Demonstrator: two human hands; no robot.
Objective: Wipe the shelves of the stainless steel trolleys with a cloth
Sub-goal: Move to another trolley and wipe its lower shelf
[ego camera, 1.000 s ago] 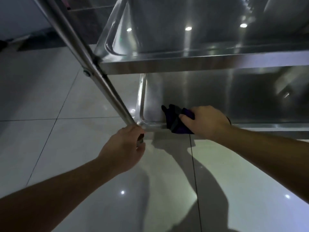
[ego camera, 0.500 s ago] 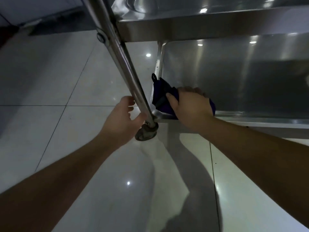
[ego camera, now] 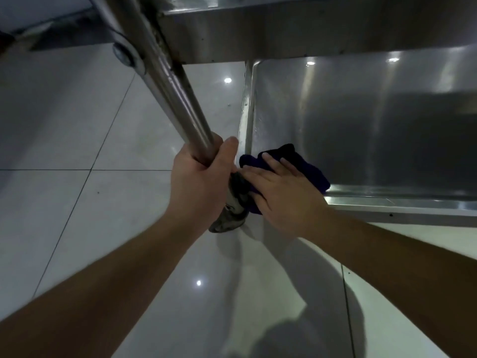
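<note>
While gripping the trolley's upright post low down, left hand wrapped it with fingers and thumb curled round. Right hand lay flat, fingers straight and slightly spread, pressing the dark blue cloth into the near-left corner of the bottom shelf, cloth overlapping the shelf's front rim. Castor wheel stood just below the left hand on the glossy tiled floor. Upper shelf overhung above.
</note>
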